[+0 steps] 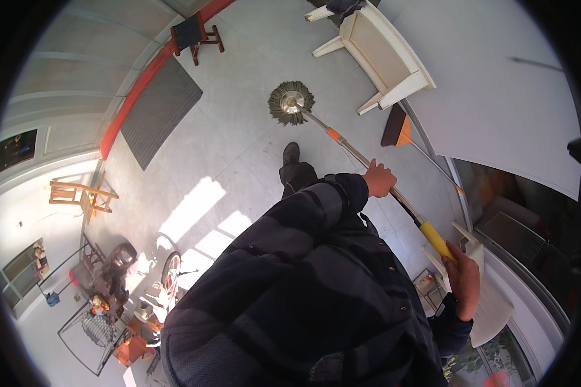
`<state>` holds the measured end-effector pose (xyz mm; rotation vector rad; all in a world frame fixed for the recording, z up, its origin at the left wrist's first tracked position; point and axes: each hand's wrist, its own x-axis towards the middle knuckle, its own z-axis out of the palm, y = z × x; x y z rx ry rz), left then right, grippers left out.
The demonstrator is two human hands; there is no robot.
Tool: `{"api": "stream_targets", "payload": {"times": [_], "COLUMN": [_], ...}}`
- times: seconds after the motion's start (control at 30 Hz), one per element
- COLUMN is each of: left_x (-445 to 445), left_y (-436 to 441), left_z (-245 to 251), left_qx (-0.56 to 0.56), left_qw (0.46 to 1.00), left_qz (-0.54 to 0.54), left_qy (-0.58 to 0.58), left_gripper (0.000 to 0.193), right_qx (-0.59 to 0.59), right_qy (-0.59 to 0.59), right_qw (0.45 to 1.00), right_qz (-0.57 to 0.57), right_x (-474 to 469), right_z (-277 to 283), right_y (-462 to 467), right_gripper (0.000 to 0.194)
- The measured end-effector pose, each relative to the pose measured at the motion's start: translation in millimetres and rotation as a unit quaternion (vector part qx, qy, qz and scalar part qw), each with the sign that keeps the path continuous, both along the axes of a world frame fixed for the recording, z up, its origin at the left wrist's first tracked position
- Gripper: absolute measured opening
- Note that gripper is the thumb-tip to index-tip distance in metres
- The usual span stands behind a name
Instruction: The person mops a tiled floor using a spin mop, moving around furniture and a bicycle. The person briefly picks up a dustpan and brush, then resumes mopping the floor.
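A round string mop (291, 102) with grey-green strands and a metal disc lies spread on the grey tiled floor, ahead of my dark shoe. Its metal handle (358, 156) runs down to the right, with an orange collar and a yellow grip (434, 239). My left hand (379, 179) is closed around the middle of the metal shaft. Near the top end, my right hand (461, 276) holds the yellow grip.
An overturned white wooden stool or small table (385, 48) is ahead right, beside a broom (397, 126). A grey mat (162, 109) and folding stool (193, 37) adjoin the left doorway. A bicycle wheel (171, 271) and wooden chair (82, 196) stand left; a white chair (489, 300) is at right.
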<state>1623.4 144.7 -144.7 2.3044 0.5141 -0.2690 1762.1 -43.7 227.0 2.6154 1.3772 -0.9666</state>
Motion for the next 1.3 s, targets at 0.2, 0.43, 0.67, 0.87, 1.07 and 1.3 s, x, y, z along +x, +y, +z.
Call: {"api": "stream_targets", "payload": {"times": [0.2, 0.43, 0.67, 0.87, 1.07, 1.3], "left_x": [39, -17, -155, -284, -280, -258], "left_y": [-29, -17, 13, 18, -46, -91], "left_z": [20, 17, -21, -45, -29, -17], "left_qx": [0.044, 0.046, 0.085, 0.101, 0.078, -0.025], "left_qw": [0.993, 0.985, 0.971, 0.968, 0.965, 0.984], "left_qz": [0.006, 0.103, 0.206, 0.226, 0.250, 0.177], "left_qy": [-0.113, -0.133, -0.086, 0.045, 0.024, 0.018], "left_gripper": [0.015, 0.013, 0.014, 0.022, 0.027, 0.029], "right_qx": [0.059, 0.031, 0.041, 0.043, 0.021, -0.018], "right_qy": [-0.050, 0.004, 0.051, 0.091, 0.116, 0.149], "right_qw": [0.997, 0.998, 0.984, 0.956, 0.954, 0.973], "right_qz": [-0.026, 0.050, 0.164, 0.276, 0.277, 0.176], "right_x": [-5, -29, -104, -178, -164, -149], "right_z": [30, 29, -20, -96, -75, -36], "right_y": [-41, -5, 50, 47, 20, -7], "right_gripper": [0.042, 0.051, 0.049, 0.055, 0.055, 0.050]}}
